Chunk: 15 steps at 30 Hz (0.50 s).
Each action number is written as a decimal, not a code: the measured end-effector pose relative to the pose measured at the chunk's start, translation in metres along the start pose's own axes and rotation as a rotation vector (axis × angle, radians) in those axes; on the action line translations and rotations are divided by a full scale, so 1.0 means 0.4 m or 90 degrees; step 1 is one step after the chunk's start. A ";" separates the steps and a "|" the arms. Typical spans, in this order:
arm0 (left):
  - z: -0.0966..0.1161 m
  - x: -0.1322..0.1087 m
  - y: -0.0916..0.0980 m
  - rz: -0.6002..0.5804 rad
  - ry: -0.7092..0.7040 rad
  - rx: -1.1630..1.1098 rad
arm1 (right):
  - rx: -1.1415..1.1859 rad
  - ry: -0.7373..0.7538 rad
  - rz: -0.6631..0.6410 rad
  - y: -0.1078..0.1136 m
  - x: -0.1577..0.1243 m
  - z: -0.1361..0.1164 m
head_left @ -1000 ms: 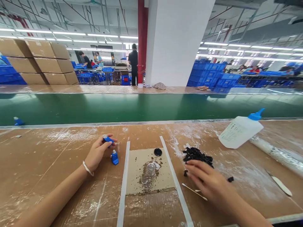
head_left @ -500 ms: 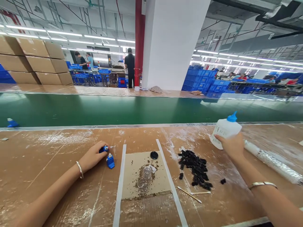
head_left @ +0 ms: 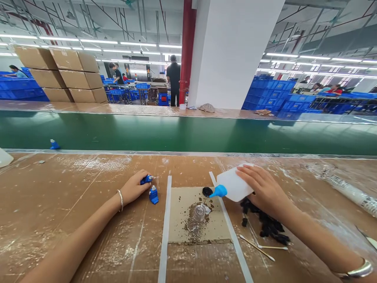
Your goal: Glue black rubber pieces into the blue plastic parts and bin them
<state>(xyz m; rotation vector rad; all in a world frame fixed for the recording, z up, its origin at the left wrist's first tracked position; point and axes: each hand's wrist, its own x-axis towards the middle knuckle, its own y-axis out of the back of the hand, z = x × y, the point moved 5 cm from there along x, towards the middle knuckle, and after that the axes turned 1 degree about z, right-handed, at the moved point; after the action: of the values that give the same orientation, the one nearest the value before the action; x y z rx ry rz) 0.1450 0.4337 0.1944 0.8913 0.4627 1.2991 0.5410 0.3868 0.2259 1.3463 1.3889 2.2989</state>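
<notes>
"What has the right hand [head_left: 260,184] got?"
"Its grip is closed round the bottle [head_left: 231,185], tipped over so the blue nozzle [head_left: 219,191] slants down and left."

"Where does the tip end?"
"By the black lid [head_left: 207,192]; from this angle I can't tell whether they touch."

"And the left hand [head_left: 138,188]?"
"Gripping a blue part [head_left: 146,179]. A second blue part [head_left: 153,195] sits just beside it on the counter [head_left: 103,220], left of the left tape strip [head_left: 167,220]."

"Between the hands?"
"The card [head_left: 219,228]. On it are the lid and a clear cup [head_left: 199,213], with dark spots spread around the cup."

"Right of the card?"
"Black pieces [head_left: 274,230] in a heap, partly hidden by the right hand, and two swabs [head_left: 257,247] nearer the wearer."

"Farther out?"
"A wrapped roll [head_left: 349,190] on the right. Behind the counter runs a green belt [head_left: 176,133], a third blue part [head_left: 54,144] at its near edge on the left. Beyond that, stacked boxes [head_left: 84,74]."
</notes>
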 end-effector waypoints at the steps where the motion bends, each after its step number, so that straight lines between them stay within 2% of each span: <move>1: 0.000 0.000 0.000 0.001 0.001 0.000 | -0.027 0.041 -0.005 0.004 0.011 -0.022; 3: 0.001 -0.001 -0.001 0.005 0.002 0.001 | -0.075 0.103 -0.014 0.014 0.030 -0.056; 6: 0.004 -0.002 -0.002 0.010 0.002 0.000 | -0.105 0.148 -0.021 0.027 0.051 -0.081; 15: -0.003 0.000 -0.004 0.023 0.015 -0.018 | -0.126 0.182 -0.011 0.059 0.074 -0.087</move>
<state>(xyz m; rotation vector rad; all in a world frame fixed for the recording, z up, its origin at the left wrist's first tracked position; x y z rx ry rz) 0.1453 0.4340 0.1923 0.8648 0.4479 1.3475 0.5046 0.3663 0.2562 0.9770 1.1938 2.6162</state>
